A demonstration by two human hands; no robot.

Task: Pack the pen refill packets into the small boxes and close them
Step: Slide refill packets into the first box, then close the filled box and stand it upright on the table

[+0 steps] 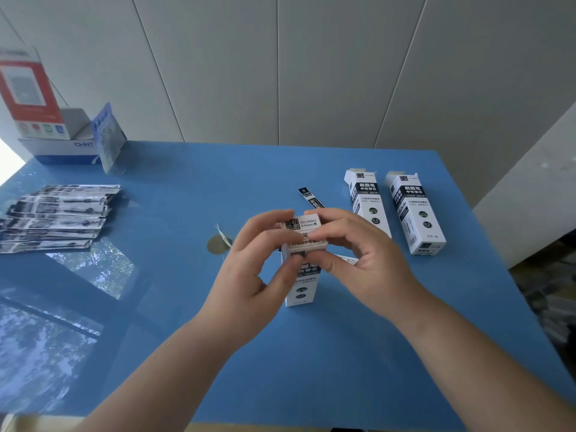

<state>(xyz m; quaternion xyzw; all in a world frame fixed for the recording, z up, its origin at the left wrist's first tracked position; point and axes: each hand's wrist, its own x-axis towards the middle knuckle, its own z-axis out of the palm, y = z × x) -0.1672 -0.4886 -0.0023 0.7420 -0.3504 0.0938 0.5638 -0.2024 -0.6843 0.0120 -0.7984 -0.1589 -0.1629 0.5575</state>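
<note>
A small white box with black print (301, 285) stands upright on the blue table (174, 294) in the middle. My left hand (249, 275) and my right hand (358, 257) both grip its top end, fingers on the lid flap. Two more small boxes, one (366, 201) beside the other (416, 212), lie flat at the right with their far flaps open. Several pen refill packets (56, 216) are fanned out in a pile at the left. One single packet (310, 198) lies just beyond my hands.
A white and blue carton (62, 148) with a red card standing in it and a blue leaflet (107, 135) sits at the far left corner. A round metal disc (218, 244) is set in the table left of my hands. The table's right edge borders a dark floor.
</note>
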